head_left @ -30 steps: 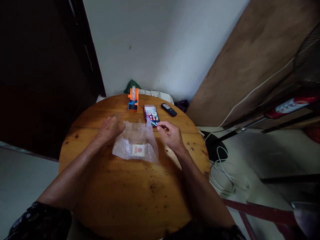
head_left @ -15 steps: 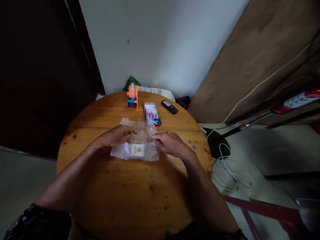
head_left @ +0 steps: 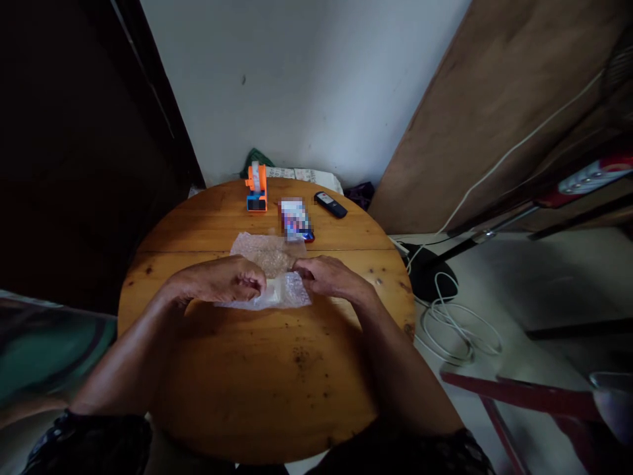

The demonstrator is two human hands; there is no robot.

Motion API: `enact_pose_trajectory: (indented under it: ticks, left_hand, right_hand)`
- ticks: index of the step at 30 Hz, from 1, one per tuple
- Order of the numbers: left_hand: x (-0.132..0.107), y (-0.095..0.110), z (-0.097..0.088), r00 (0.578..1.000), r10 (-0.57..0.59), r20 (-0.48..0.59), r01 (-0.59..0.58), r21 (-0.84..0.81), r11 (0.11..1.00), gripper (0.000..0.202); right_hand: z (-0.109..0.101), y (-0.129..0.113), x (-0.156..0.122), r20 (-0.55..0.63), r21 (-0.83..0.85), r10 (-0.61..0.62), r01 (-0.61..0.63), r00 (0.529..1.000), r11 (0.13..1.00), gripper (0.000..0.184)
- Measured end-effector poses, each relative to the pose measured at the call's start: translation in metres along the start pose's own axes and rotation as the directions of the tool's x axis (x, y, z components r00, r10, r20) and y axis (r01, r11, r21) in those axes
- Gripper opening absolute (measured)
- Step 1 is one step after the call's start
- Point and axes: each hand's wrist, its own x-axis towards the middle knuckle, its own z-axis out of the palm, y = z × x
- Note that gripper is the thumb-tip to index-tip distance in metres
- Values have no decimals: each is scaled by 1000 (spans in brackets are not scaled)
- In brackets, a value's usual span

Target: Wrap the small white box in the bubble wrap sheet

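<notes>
A sheet of clear bubble wrap (head_left: 297,291) lies on the round wooden table, its near part folded up. Under the film a small whitish box (head_left: 275,291) shows faintly; its print cannot be read now. My left hand (head_left: 232,277) is closed, its curled fingers on the wrap's left side and hiding part of the box. At the right edge of the wrap, my right hand (head_left: 326,276) pinches the film between thumb and fingers.
Behind the wrap lie a phone (head_left: 295,221) with a blurred-out screen and a dark remote control (head_left: 331,204). An orange and blue tape dispenser (head_left: 256,188) stands at the far edge. White cable (head_left: 452,330) coils on the floor at right. A blurred green shape (head_left: 54,349) appears at left.
My left hand has closed and come down toward me onto the near part of the wrap. Film now covers the box, whose red print showed before. A green shape has appeared at left.
</notes>
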Motion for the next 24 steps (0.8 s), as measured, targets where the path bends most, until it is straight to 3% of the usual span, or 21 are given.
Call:
enact_pose_trajectory:
  ticks: [6, 9, 11, 13, 14, 16, 17, 19, 21, 22, 24]
  left_hand:
    - [-15, 43, 23, 977, 213, 22, -213, 178, 961, 19]
    - [-31, 56, 42, 971, 216, 102, -229, 132, 964, 16]
    - [-44, 60, 57, 991, 131, 10, -131, 57, 990, 15]
    - [-60, 61, 76, 975, -10, -221, -3, -55, 998, 16]
    - [-68, 60, 89, 929, -84, -360, 46, -113, 993, 17]
    - [-88, 56, 120, 782, -187, -594, 98, -179, 979, 22]
    - [-98, 52, 138, 679, -208, -704, 121, -172, 978, 25]
    - [-120, 40, 174, 418, -262, -870, 249, -168, 954, 26]
    - [-143, 20, 206, 190, -319, -929, 402, -222, 888, 26]
    - [-155, 8, 220, 115, -359, -926, 471, -268, 841, 25]
    - [-177, -24, 242, 37, -434, -900, 582, -333, 742, 23]
  right_hand:
    - [-3, -1, -2, -16, 38, 10, -10, 1000, 999, 30]
    - [0, 2, 1, -53, 39, -12, 14, 999, 999, 30]
    - [2, 5, 5, -75, 70, -28, 33, 997, 997, 30]
    - [5, 10, 10, -91, 124, -28, 40, 995, 991, 28]
    - [7, 12, 13, -90, 147, -21, 34, 996, 988, 26]
    - [9, 15, 19, -87, 199, -51, 67, 995, 978, 23]
    - [11, 17, 21, -80, 226, -70, 86, 994, 970, 22]
    - [13, 20, 26, -89, 260, -62, 83, 994, 962, 22]
    - [14, 23, 31, -84, 304, 4, 22, 996, 953, 22]
    - [15, 24, 33, -53, 325, 19, 0, 998, 946, 23]
    - [16, 28, 37, -10, 357, 51, -44, 999, 933, 23]
